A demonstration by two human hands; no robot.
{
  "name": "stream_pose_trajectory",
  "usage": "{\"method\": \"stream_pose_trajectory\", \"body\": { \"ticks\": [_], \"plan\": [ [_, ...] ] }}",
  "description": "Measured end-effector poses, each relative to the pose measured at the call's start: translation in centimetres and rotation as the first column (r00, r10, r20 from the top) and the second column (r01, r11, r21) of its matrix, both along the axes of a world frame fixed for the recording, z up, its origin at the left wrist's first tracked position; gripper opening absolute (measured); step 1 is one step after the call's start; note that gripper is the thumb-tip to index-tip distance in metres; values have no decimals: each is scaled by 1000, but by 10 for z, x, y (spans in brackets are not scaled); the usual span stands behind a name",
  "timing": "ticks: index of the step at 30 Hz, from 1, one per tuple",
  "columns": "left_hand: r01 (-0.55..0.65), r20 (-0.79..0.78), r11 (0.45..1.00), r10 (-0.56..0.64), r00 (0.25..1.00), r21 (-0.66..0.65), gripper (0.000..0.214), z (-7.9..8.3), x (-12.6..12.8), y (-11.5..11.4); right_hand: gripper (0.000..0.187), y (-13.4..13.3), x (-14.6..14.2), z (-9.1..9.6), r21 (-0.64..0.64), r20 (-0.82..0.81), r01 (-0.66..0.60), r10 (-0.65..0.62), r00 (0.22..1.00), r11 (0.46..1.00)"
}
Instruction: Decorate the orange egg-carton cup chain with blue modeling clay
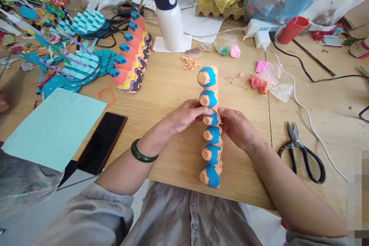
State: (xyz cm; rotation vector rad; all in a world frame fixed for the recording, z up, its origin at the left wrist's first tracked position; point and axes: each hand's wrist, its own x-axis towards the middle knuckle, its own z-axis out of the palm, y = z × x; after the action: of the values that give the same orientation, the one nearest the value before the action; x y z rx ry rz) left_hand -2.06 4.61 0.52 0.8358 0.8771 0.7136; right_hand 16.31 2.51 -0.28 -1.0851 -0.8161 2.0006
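Observation:
Between my two hands is an egg carton strip (213, 134), orange with a blue patch of what looks like clay on each bump. My left hand (187, 115) grips its left side near the middle, the thumb lying across a bump and the other fingers hidden behind. On the opposite edge my right hand (238, 125) pinches the strip with thumb and fingertips. Further left lies a finished-looking carton piece (131, 55) in orange, yellow, purple and black, with blue spots. Orange crumbs (190, 63) are scattered on the table beyond the strip.
Black-handled scissors (301, 153) lie at right, near a white cable (302, 103). A white bottle (167, 15) stands at the back. Bagged pink and red clay (262, 75) sits right of centre. A phone (102, 142) and light-blue sheet (54, 127) are at left.

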Motion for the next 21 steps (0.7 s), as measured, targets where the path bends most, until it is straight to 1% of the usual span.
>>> {"method": "stream_pose_trajectory", "body": {
  "ticks": [7, 11, 17, 21],
  "plan": [
    [25, 41, 1000, -24, 999, -13, 28, -1, -1, 2, 33, 1, 3, -5, 2, -29, -33, 33, 999, 999],
    [35, 80, 999, -33, 996, -28, 28, -3, -4, 4, 35, 2, 5, -5, -16, -31, -24, 23, 999, 1000],
    [83, 139, 995, -75, 987, -53, 25, -9, -10, 8, 35, 2, 5, -6, -53, -25, -15, 14, 1000, 998],
    [97, 160, 994, -89, 983, -44, 22, -9, -12, 9, 36, 3, 6, -7, -53, -7, -14, 13, 1000, 998]
  ]
}}
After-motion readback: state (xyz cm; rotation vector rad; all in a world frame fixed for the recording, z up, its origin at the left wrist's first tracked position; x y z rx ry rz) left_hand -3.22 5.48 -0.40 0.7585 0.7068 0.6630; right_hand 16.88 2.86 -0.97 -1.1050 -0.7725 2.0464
